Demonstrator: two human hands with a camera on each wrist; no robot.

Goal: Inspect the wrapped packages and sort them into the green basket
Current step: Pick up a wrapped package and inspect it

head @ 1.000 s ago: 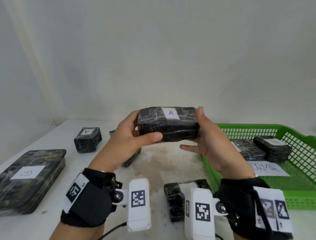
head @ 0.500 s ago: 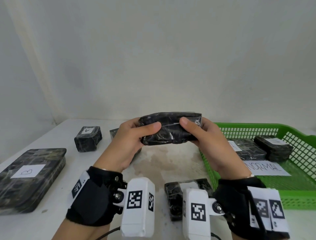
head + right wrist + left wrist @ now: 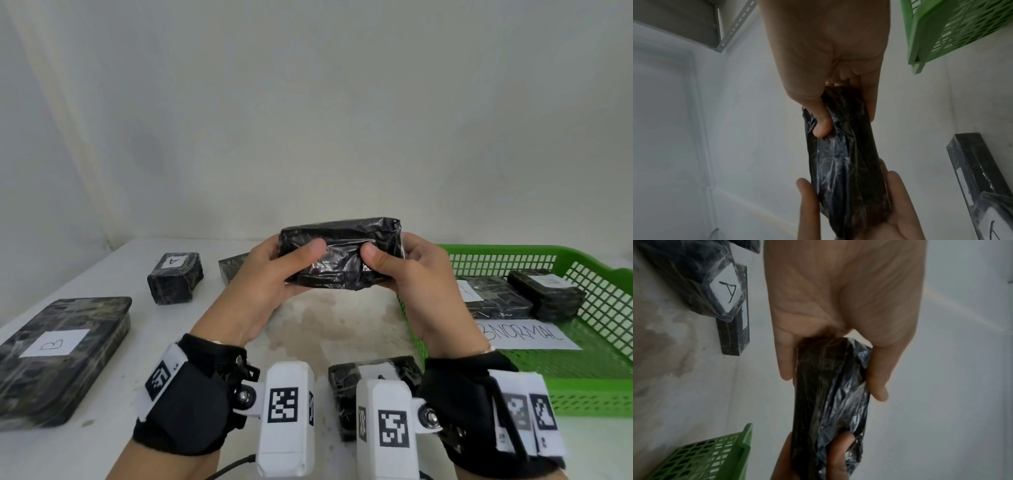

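A black plastic-wrapped package (image 3: 340,253) is held up above the table's middle, its crumpled underside facing me and its label out of sight. My left hand (image 3: 270,274) grips its left end, thumb pressed on the near face. My right hand (image 3: 407,274) grips the right end the same way. The wrist views show the package (image 3: 830,395) (image 3: 846,162) held between thumb and fingers at each end. The green basket (image 3: 582,377) sits at the right with two wrapped packages (image 3: 493,299) (image 3: 546,298) inside and a paper sign (image 3: 527,337).
On the white table (image 3: 329,329) lie a small wrapped package marked A (image 3: 174,281), a large flat one marked B (image 3: 58,356) at the left edge, another (image 3: 233,269) behind my left hand, and one (image 3: 346,380) near the front under my wrists.
Both hands have turned the package over: its white A label, on top a second ago, has rolled out of sight, and both thumbs now press the crumpled face toward me.
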